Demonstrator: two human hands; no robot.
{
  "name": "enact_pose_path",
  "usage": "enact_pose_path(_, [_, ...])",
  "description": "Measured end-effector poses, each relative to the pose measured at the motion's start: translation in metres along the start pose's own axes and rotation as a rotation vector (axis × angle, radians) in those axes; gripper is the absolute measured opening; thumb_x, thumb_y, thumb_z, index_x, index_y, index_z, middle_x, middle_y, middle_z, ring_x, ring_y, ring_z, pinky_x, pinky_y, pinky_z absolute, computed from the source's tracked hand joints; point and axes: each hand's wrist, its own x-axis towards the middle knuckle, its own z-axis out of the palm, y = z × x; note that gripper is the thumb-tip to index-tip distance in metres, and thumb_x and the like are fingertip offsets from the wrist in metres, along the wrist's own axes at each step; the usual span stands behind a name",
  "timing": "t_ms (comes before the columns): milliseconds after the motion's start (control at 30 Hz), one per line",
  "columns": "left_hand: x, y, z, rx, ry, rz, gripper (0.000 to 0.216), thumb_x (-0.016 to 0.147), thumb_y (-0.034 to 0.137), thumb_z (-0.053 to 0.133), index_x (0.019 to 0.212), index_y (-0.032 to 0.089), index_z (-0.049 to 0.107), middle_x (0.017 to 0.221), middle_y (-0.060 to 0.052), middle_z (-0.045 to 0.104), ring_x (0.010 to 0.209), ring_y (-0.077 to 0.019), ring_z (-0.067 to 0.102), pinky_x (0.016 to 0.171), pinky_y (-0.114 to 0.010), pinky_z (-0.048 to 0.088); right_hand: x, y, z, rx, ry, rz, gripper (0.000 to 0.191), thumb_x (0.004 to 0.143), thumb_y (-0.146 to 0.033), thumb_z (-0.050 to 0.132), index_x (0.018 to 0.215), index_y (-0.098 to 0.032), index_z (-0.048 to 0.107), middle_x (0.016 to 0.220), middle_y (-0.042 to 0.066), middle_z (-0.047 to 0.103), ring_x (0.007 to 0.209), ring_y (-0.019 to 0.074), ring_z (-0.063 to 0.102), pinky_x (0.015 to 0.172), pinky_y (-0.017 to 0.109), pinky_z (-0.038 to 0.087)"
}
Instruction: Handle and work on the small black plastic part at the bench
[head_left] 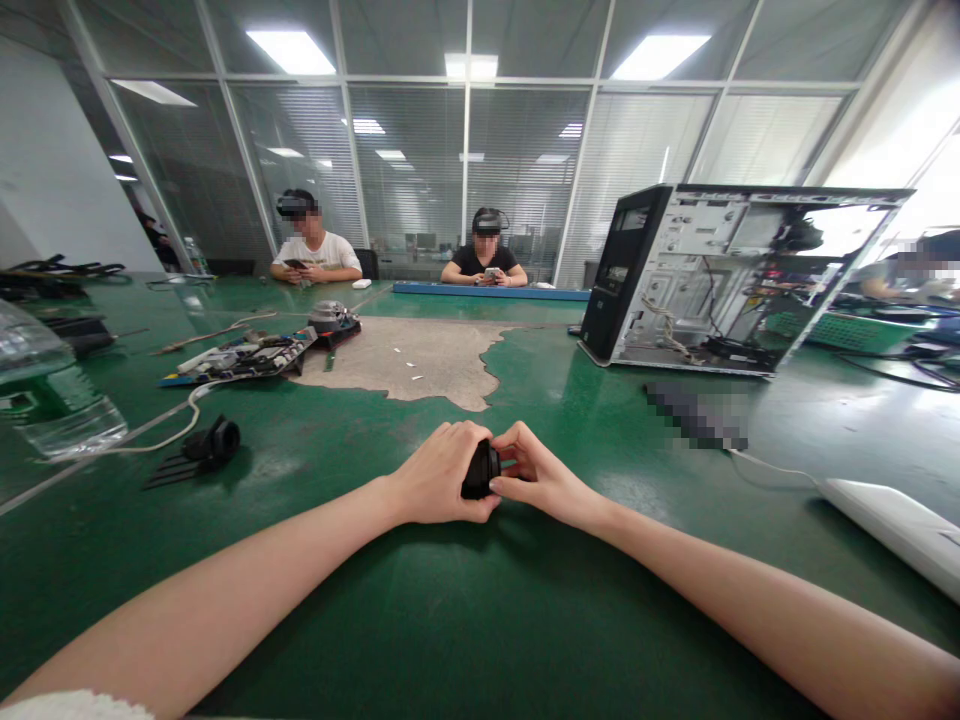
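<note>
Grn table (pixel 465 620) holds PC case (pixel 624 285), circuit bd (pixel 244 360) & water btl (pixel 64 405)

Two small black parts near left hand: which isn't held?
The pronged part at left, on the table; left hand and right hand hold the other part.

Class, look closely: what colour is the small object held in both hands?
The small object is black, seen best in the head view.

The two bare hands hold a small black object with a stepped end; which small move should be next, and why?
Perhaps a gentle test turn with the right hand: it pinches at the stepped end of the small black object, while the left hand wraps around the other side and could steady it.
</note>
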Motion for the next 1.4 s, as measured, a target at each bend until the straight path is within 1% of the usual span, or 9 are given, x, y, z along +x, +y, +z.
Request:
enact_pose_path(200, [0.0003,0.0001,-0.0002,0.008,-0.004,0.001,0.056,0.063,0.040,0.060,0.106,0.014,0.035,0.100,-0.010,0.051,0.085,-0.0247,0.051,0.077,-0.038,0.041,0.0012,-0.0002,0.0020,-0.051,0.093,-0.008,0.021,0.076,-0.033,0.059,0.087,-0.021,0.045,0.091,0.000,0.050,0.085,0.0135,0.053,0.073,0.028,0.044])
enact_pose_path(367, [0.0010,-0.0001,-0.0011,0.004,-0.012,0.013,0.059,0.061,0.042,0.062,0.107,0.016,0.035,0.100,-0.009,0.051,0.086,-0.0252,0.051,0.075,-0.038,0.041,0.0005,0.0018,0.0004,-0.104,0.076,0.014,0.023,0.078,-0.032,0.058,0.094,-0.021,0.046,0.094,0.001,0.052,0.086,0.0144,0.054,0.076,0.030,0.045])
enact_pose_path(500, [0.0014,-0.0008,0.0001,0.013,-0.005,-0.008,0.055,0.062,0.040,0.061,0.105,0.015,0.037,0.097,-0.008,0.052,0.083,-0.0240,0.052,0.073,-0.037,0.041,-0.0018,0.0020,0.0010,-0.105,0.040,-0.064,0.026,0.075,-0.028,0.062,0.095,-0.021,0.045,0.094,0.001,0.051,0.089,0.0149,0.054,0.077,0.031,0.046])
enact_pose_path(600, [0.0014,-0.0011,0.0003,0.023,-0.004,-0.011,0.055,0.062,0.039,0.061,0.105,0.014,0.037,0.097,-0.009,0.052,0.082,-0.0238,0.051,0.074,-0.037,0.041,-0.0023,0.0015,0.0024,-0.111,0.063,-0.094,0.025,0.075,-0.027,0.062,0.094,-0.022,0.046,0.094,0.001,0.050,0.089,0.0148,0.053,0.078,0.031,0.047])
enact_pose_path(700, [0.0017,-0.0012,-0.0004,0.023,-0.012,-0.005,0.059,0.061,0.041,0.063,0.106,0.014,0.036,0.099,-0.009,0.052,0.083,-0.0243,0.051,0.075,-0.037,0.041,-0.0010,0.0018,0.0030,-0.119,0.101,-0.057,0.018,0.078,-0.030,0.057,0.090,-0.021,0.047,0.091,0.001,0.052,0.084,0.0142,0.055,0.076,0.031,0.047])
enact_pose_path(833, [0.0027,-0.0018,-0.0006,0.022,-0.031,-0.004,0.060,0.061,0.042,0.065,0.106,0.015,0.036,0.099,-0.009,0.053,0.085,-0.0249,0.051,0.074,-0.037,0.041,0.0004,0.0032,0.0023,-0.146,0.130,0.001,0.022,0.078,-0.030,0.057,0.094,-0.021,0.045,0.093,0.002,0.054,0.088,0.0159,0.055,0.076,0.032,0.048])
enact_pose_path(1100, [0.0028,-0.0027,0.0021,0.054,-0.019,-0.021,0.050,0.063,0.034,0.063,0.102,0.015,0.039,0.095,-0.008,0.054,0.080,-0.0240,0.052,0.071,-0.036,0.041,-0.0015,0.0031,0.0011,-0.077,0.028,-0.040,0.027,0.075,-0.027,0.062,0.093,-0.022,0.043,0.095,0.001,0.052,0.084,0.0134,0.056,0.072,0.029,0.050])
enact_pose_path(1267, [0.0027,-0.0022,0.0025,0.057,-0.003,-0.010,0.049,0.064,0.035,0.062,0.102,0.014,0.038,0.096,-0.008,0.053,0.082,-0.0244,0.052,0.071,-0.036,0.040,-0.0002,0.0023,0.0022,-0.077,0.083,-0.033,0.017,0.080,-0.032,0.055,0.088,-0.020,0.046,0.088,0.000,0.054,0.081,0.0136,0.057,0.070,0.029,0.049])
enact_pose_path(1400, [0.0026,-0.0025,0.0027,0.051,-0.007,-0.006,0.050,0.064,0.035,0.062,0.103,0.015,0.039,0.096,-0.008,0.054,0.082,-0.0242,0.051,0.072,-0.036,0.040,0.0007,0.0023,0.0014,-0.110,0.119,0.009,0.022,0.079,-0.032,0.057,0.092,-0.020,0.045,0.091,0.002,0.055,0.087,0.0162,0.056,0.072,0.031,0.049])
